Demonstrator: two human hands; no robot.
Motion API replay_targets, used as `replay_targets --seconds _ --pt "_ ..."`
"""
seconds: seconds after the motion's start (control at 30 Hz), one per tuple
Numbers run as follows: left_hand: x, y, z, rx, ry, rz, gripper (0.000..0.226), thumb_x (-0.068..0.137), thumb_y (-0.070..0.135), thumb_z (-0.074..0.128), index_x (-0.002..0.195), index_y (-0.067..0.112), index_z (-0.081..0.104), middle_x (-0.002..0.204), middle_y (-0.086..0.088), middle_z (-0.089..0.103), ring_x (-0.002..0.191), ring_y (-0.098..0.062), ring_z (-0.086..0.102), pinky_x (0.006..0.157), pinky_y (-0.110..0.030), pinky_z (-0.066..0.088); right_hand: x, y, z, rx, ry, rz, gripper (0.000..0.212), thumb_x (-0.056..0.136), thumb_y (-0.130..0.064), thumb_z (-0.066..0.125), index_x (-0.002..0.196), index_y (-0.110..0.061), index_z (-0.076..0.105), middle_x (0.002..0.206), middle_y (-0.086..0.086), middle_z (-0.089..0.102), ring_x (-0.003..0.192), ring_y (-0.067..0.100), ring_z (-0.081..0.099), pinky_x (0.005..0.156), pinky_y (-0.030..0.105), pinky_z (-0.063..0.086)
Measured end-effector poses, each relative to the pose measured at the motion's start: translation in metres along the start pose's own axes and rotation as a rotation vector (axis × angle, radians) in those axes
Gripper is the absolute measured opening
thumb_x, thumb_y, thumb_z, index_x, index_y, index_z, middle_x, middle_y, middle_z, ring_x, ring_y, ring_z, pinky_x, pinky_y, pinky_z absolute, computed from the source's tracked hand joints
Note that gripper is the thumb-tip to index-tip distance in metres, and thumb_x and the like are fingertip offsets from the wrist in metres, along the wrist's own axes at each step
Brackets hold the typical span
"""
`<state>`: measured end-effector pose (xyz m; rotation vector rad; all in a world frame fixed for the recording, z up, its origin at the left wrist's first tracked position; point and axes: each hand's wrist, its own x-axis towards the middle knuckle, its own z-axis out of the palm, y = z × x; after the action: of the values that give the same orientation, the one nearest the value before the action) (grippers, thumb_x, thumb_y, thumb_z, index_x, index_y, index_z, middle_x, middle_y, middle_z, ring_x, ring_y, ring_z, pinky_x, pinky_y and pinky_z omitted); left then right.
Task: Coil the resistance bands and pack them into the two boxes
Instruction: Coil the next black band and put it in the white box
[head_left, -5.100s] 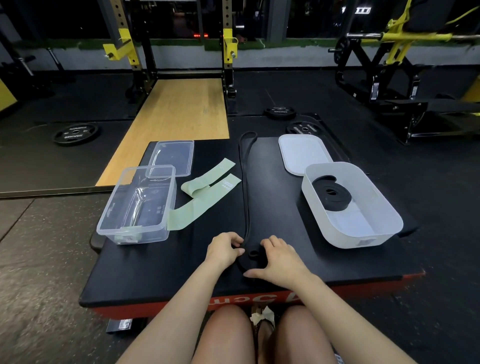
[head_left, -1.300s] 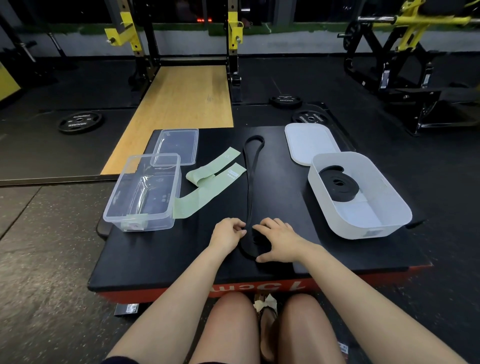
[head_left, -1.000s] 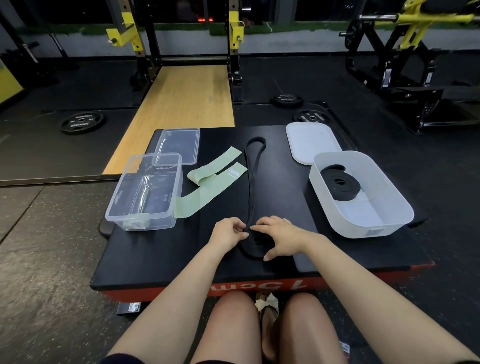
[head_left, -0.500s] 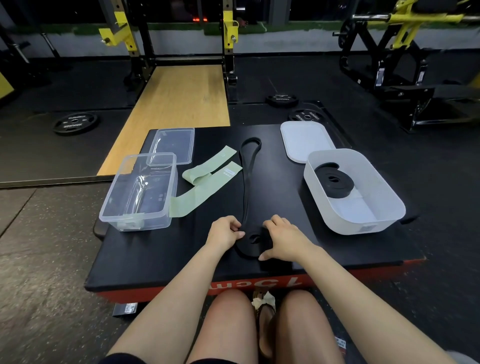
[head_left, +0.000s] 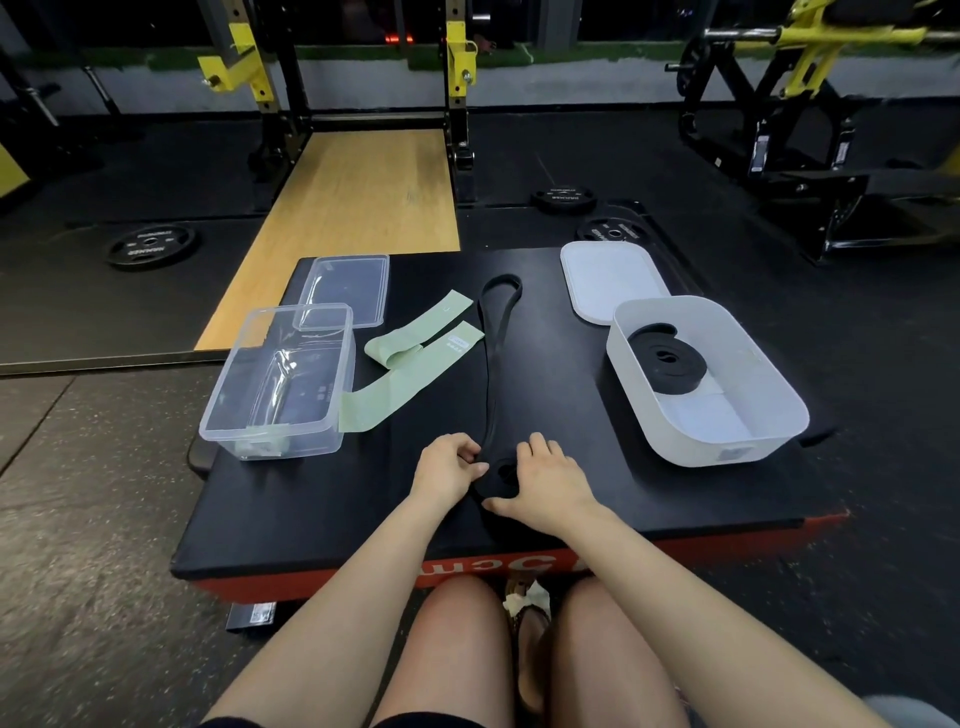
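Note:
A long black resistance band (head_left: 492, 358) lies stretched away from me on the black platform, its near end wound into a small coil between my hands. My left hand (head_left: 447, 470) pinches the band at the coil's left side. My right hand (head_left: 545, 480) curls over the coil's right side, thumb at its near edge. A coiled black band (head_left: 667, 364) lies in the white box (head_left: 769, 395) on the right. Two pale green flat bands (head_left: 410, 358) lie beside the clear box (head_left: 270, 426) on the left, which looks nearly bare.
The clear lid (head_left: 345, 288) lies behind the clear box and the white lid (head_left: 608, 280) behind the white box. The platform's front edge (head_left: 467, 558) runs just above my knees. Weight plates (head_left: 150, 244) and rack frames stand on the floor around.
The coil at the near end has grown a little as my hands turn it, and the band's far loop has drawn nearer. The boxes and green bands stay put.

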<state>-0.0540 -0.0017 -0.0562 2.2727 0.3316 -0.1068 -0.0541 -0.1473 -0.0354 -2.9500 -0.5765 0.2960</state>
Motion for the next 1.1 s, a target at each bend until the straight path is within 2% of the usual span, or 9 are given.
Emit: replay_targets --seconds 0.23,0.33,0.63,0.83,0.93,1.1 --pt "0.004 -0.001 -0.009 -0.039 -0.043 -0.020 0.020 0.083 0.015 0.070 0.102 0.009 0.068 0.097 -0.004 0.068 0.084 -0.010 0.056 0.080 -0.018 0.042 0.009 0.015 -0.011 -0.040 -0.110 -0.189 0.084 0.078 -0.061 0.062 0.140 -0.011 0.035 0.133 0.006 0.038 0.123 0.025 0.036 0.103 0.037 0.036" --pt "0.007 0.001 -0.009 -0.027 -0.054 -0.036 0.020 0.083 0.016 0.070 0.101 0.010 0.068 0.091 -0.001 0.064 0.084 -0.010 0.056 0.078 -0.018 0.041 0.014 0.020 -0.017 -0.058 -0.184 -0.254 0.089 0.077 -0.057 0.066 0.145 -0.012 0.029 0.138 0.005 0.034 0.126 0.024 0.032 0.106 0.036 0.033" --pt "0.010 0.002 -0.015 0.030 -0.093 -0.033 0.019 0.079 0.019 0.074 0.094 0.009 0.069 0.081 0.003 0.059 0.080 -0.010 0.054 0.073 -0.017 0.039 0.025 0.025 -0.025 -0.023 -0.289 -0.327 0.094 0.077 -0.047 0.072 0.150 -0.015 0.023 0.143 0.001 0.029 0.128 0.021 0.027 0.106 0.033 0.032" --pt "0.008 0.003 -0.013 0.060 -0.076 -0.036 0.017 0.081 0.018 0.072 0.095 0.009 0.068 0.076 0.006 0.057 0.080 -0.011 0.055 0.074 -0.019 0.041 0.018 0.025 -0.019 0.045 -0.253 -0.263 0.098 0.076 -0.048 0.073 0.151 -0.014 0.018 0.150 0.000 0.025 0.135 0.020 0.023 0.111 0.034 0.030" --pt "0.007 0.003 -0.010 0.062 -0.057 -0.058 0.013 0.082 0.019 0.071 0.092 0.012 0.066 0.077 0.007 0.057 0.080 -0.012 0.056 0.074 -0.021 0.043 0.007 0.020 -0.013 0.029 -0.149 -0.149 0.104 0.073 -0.061 0.068 0.150 -0.013 0.019 0.147 0.003 0.028 0.136 0.022 0.025 0.110 0.037 0.030" --pt "0.004 0.005 -0.007 0.056 -0.027 -0.076 0.012 0.083 0.018 0.070 0.093 0.012 0.066 0.083 0.005 0.059 0.083 -0.012 0.057 0.078 -0.023 0.046 -0.007 -0.002 0.007 0.032 0.032 0.085 0.100 0.068 -0.079 0.055 0.138 -0.010 0.033 0.134 0.005 0.037 0.127 0.024 0.034 0.103 0.036 0.033"
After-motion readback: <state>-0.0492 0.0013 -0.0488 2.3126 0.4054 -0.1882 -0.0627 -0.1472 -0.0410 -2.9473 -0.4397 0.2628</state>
